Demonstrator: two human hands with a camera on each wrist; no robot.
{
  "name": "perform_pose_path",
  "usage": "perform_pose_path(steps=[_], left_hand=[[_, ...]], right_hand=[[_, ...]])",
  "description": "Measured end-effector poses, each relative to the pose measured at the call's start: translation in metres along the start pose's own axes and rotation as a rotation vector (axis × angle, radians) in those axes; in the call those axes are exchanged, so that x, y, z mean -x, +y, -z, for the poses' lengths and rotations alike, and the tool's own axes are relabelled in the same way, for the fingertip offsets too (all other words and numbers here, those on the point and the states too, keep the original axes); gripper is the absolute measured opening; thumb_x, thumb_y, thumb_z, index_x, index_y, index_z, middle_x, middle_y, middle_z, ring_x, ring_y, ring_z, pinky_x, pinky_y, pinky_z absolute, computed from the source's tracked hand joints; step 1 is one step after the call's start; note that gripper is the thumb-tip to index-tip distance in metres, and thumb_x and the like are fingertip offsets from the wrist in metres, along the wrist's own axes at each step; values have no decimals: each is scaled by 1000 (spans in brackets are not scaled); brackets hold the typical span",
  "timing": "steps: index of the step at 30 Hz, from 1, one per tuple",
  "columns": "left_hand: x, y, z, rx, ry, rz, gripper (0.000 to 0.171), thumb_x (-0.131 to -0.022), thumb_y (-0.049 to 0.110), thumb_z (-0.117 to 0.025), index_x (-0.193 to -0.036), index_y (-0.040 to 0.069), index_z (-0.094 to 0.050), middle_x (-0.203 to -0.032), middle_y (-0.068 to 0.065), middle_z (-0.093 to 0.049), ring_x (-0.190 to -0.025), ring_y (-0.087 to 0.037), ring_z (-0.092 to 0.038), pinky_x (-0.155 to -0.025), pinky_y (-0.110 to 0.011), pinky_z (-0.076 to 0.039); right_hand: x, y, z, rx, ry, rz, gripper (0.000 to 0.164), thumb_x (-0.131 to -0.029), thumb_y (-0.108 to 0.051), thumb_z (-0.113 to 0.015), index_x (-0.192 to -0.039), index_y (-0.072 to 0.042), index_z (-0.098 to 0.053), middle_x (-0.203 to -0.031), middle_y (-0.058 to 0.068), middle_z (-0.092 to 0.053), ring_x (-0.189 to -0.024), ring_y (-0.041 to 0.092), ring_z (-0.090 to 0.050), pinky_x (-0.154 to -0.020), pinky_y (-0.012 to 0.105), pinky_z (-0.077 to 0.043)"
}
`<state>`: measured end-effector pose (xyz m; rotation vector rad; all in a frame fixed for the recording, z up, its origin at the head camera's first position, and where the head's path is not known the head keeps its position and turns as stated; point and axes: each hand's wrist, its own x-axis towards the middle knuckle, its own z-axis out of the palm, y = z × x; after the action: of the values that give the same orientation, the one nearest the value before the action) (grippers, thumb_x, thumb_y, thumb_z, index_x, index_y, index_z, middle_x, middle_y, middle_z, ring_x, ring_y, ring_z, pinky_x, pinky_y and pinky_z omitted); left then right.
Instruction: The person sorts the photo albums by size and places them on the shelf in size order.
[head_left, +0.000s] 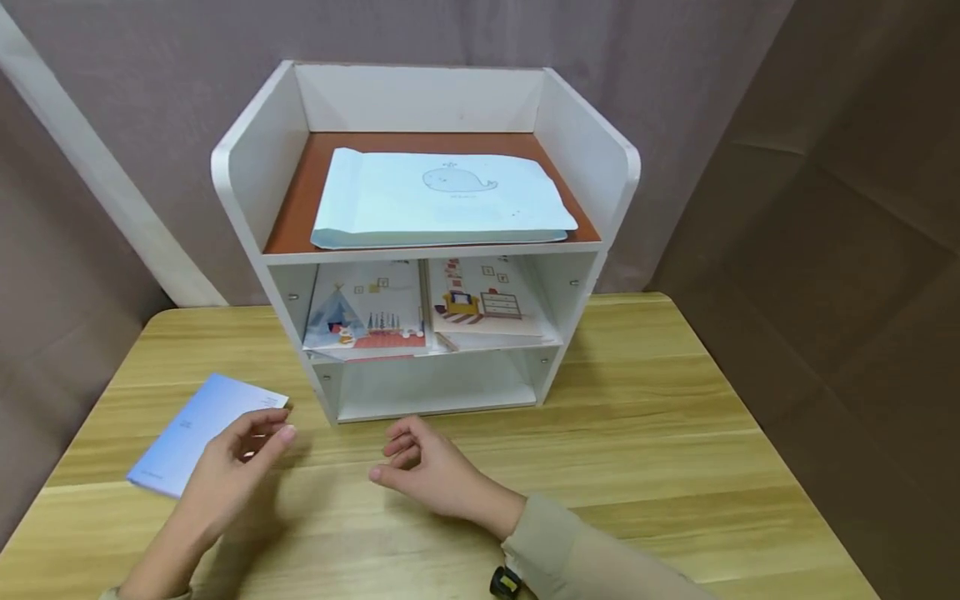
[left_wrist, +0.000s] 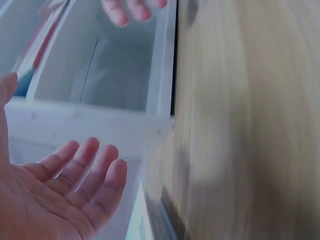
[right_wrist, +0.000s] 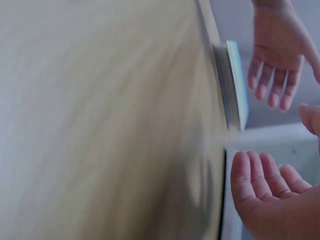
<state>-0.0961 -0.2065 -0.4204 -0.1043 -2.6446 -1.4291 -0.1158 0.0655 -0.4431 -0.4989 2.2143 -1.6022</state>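
Observation:
Above the table, beside the right edge of a blue book [head_left: 198,429], hovers my left hand [head_left: 232,462], fingers loosely bent and holding nothing. In the left wrist view its palm and fingers [left_wrist: 87,167] show before the shelf's side wall. My right hand [head_left: 438,471] is in front of the shelf's lowest compartment, its fingers relaxed and nothing in them. The right wrist view shows both hands apart, with the book [right_wrist: 232,85] lying behind. The small white shelf [head_left: 438,408] stands between and beyond the hands.
A whale-print package [head_left: 442,196] lies on the shelf's brown top. Illustrated booklets [head_left: 367,308] fill the middle compartment. The wooden table [head_left: 675,467] runs back to a grey curtain [head_left: 675,67]. A black wristband [head_left: 506,582] is at the right sleeve.

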Motion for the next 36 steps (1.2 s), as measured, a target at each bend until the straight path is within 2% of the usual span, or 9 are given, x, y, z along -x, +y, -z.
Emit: perform_pose_path(steps=[5, 7, 9, 13, 15, 20, 23, 28, 36], left_hand=[[-11, -13, 22, -74, 80, 51, 47, -95, 36, -62, -127, 3, -58, -113, -15, -64, -89, 12, -53, -71, -9, -45], [-16, -19, 29, -98, 119, 68, 51, -93, 38, -64, -126, 1, -57, -112, -16, -64, -88, 9, -54, -71, -7, -44], [-21, -25, 35, -131, 151, 89, 57, -91, 41, -66, -128, -2, -55, -113, -20, -63, -94, -3, -58, -75, -9, -43], [-28, -35, 43, -194, 182, 142, 71, -90, 47, -65, -134, -6, -49, -124, -29, -56, -113, -37, -54, -93, -39, -45], [-31, -40, 46, -221, 196, 159, 74, -90, 49, -64, -135, -7, -47, -127, -32, -53, -118, -45, -49, -94, -55, -40], [-38, -54, 52, -281, 256, 173, 77, -88, 47, -67, -133, -12, -46, -126, -35, -51, -117, -50, -47, -93, -62, -37], [-42, -62, 56, -333, 229, 201, 84, -87, 51, -66, -133, -16, -43, -126, -37, -49, -116, -52, -46, -90, -63, -38], [-47, -72, 59, -422, 126, 257, 99, -85, 61, -62, -132, -22, -36, -124, -43, -44, -109, -56, -45, -83, -64, -40], [-50, -82, 51, -504, 54, 255, 103, -84, 64, -62, -126, -27, -37, -111, -46, -43, -96, -55, -46, -72, -60, -43]], right_hand=[[-16, -2, -29, -97, -19, -1, 48, -89, -34, -70, -127, -11, -50, -110, -2, -61, -92, 7, -59, -77, 24, -51], [-23, -6, -42, -145, -8, -8, 48, -90, -33, -70, -127, -11, -49, -109, -5, -61, -92, 7, -59, -76, 24, -51], [-29, -11, -54, -202, 12, -33, 48, -89, -31, -71, -127, -11, -49, -108, -5, -60, -91, 8, -59, -75, 24, -52], [-42, -22, -77, -305, 73, -119, 45, -89, -24, -71, -126, -10, -50, -102, -3, -60, -83, 13, -62, -70, 27, -55], [-49, -26, -88, -341, 108, -171, 42, -88, -21, -72, -123, -10, -51, -98, -2, -60, -77, 18, -64, -67, 30, -56], [-66, -31, -108, -415, 162, -255, 39, -88, -15, -71, -121, -8, -51, -89, 1, -61, -75, 24, -64, -67, 36, -58], [-71, -34, -114, -450, 171, -284, 41, -87, -13, -71, -121, -6, -51, -88, 3, -62, -79, 22, -64, -71, 37, -58], [-75, -39, -120, -509, 137, -342, 43, -87, -15, -72, -123, -5, -51, -95, 5, -60, -84, 22, -63, -73, 40, -58], [-86, -34, -112, -643, 28, -390, 52, -93, -17, -66, -135, 5, -45, -112, 11, -63, -100, 30, -63, -84, 47, -54]])
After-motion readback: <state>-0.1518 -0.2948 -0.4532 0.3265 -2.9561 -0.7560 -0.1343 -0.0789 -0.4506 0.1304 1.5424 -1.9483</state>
